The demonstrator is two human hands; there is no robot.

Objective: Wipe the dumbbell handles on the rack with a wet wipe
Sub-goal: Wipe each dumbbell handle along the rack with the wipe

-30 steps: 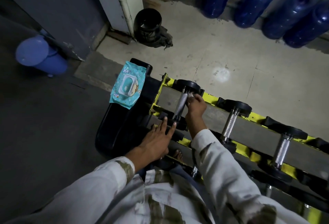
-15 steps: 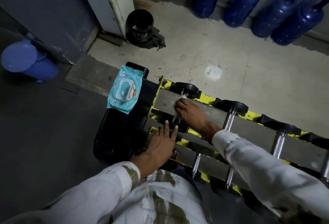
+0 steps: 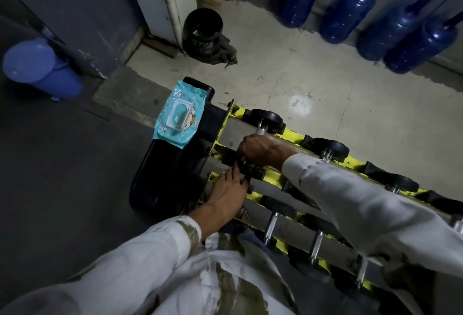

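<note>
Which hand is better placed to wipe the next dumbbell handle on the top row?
The right hand: it grips the first handle, beside the next handle. The left hand rests flat on the rack.

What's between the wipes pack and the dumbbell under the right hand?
Head view: the rack's yellow end plate and a strip of the black object under the wipes pack, then the dumbbell.

1. Rack (image 3: 288,132) runs from centre to lower right, dumbbells lying across its two tiers
2. Pack of wipes (image 3: 178,117) lies on a bench (image 3: 170,177) just left of the rack
3. Right hand (image 3: 260,149) grips the leftmost upper dumbbell (image 3: 266,119); left hand (image 3: 229,189) rests flat at its near end
4. Behind, a bucket (image 3: 203,29); water jugs (image 3: 348,11) line the far wall at right; a bin (image 3: 40,69) stands far left
</note>
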